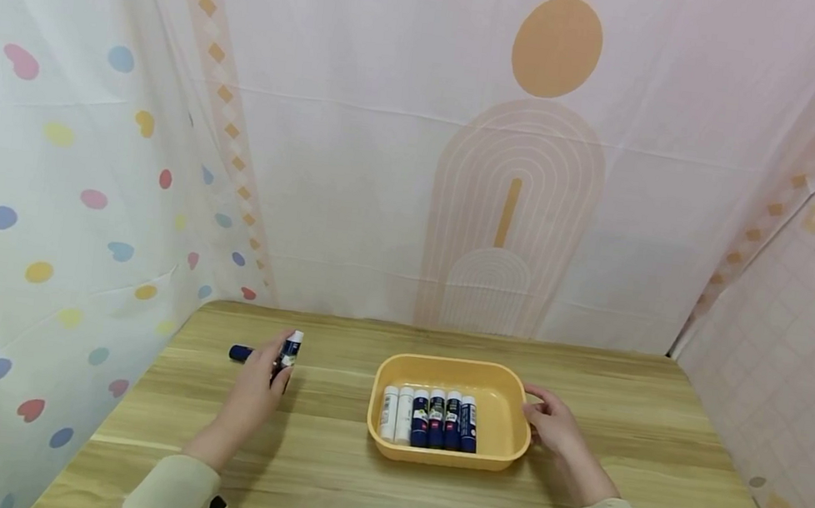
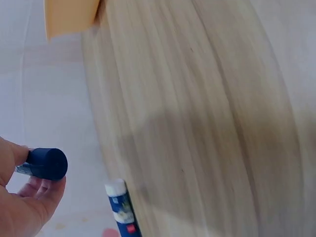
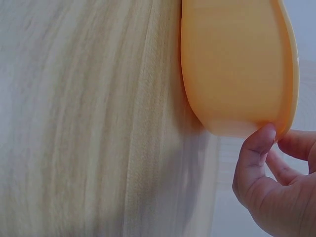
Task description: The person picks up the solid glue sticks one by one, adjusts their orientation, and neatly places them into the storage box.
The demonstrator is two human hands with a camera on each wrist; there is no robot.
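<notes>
My left hand (image 1: pixel 257 383) pinches a dark-blue glue stick (image 1: pixel 290 350) with a white cap, held tilted above the table's left side. In the left wrist view, the held glue stick (image 2: pixel 48 164) shows its round blue end between thumb and fingers. Another glue stick (image 1: pixel 240 353) lies on the table, partly hidden behind this hand; its white cap and label show in the left wrist view. My right hand (image 1: pixel 556 422) grips the right rim of a yellow-orange plastic basket (image 1: pixel 440 457). Inside, several glue sticks (image 1: pixel 436 421), blue and white, lie side by side towards the left.
The wood-grain table (image 1: pixel 321 479) reaches back to a patterned curtain (image 1: pixel 353 198). A dotted curtain (image 1: pixel 76 250) hangs on the left, and a checked one (image 1: pixel 803 358) on the right. Bare basket floor (image 1: pixel 502 420) shows right of the glue sticks.
</notes>
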